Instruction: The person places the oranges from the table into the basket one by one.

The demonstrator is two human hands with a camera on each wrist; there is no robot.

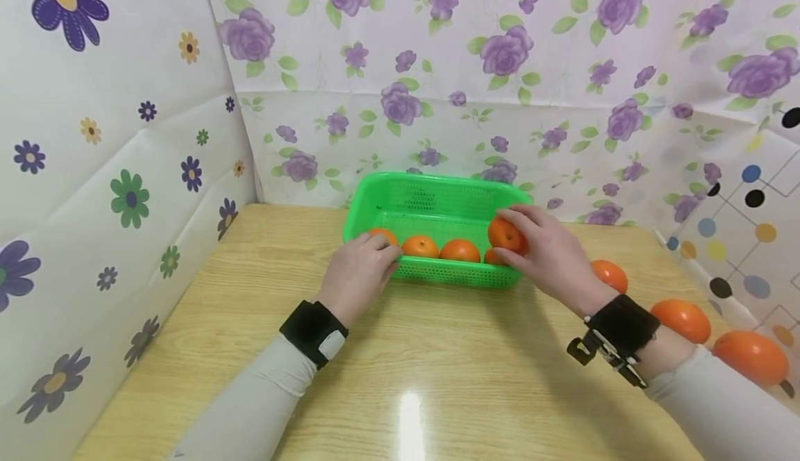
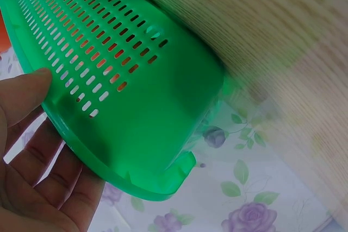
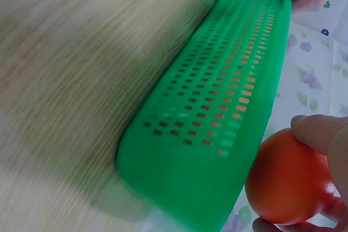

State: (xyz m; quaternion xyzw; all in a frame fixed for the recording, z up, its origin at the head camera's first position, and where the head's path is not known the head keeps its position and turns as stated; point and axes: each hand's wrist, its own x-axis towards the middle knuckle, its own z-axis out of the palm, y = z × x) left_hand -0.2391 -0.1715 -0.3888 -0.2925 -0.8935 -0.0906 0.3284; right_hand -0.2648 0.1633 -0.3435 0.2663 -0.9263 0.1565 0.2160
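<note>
A green plastic basket (image 1: 459, 275) with slotted walls stands on the table near the back wall. Along its front side lies a row of several oranges (image 1: 420, 246). My left hand (image 1: 359, 273) grips the basket's front left rim, the thumb outside and the fingers over the inner side, as the left wrist view shows. Over the right end of the basket my right hand (image 1: 556, 253) holds an orange (image 1: 507, 236) between thumb and fingers. That orange (image 3: 288, 180) is beside the rim in the right wrist view. Another orange (image 1: 494, 257) lies partly hidden below it.
Three more oranges lie on the wooden table (image 1: 375, 364) at the right: one (image 1: 609, 277) behind my right wrist, one (image 1: 681, 320) beyond the forearm, and one (image 1: 750, 357) near the right wall. Flowered sheets (image 1: 400, 51) cover the surrounding walls.
</note>
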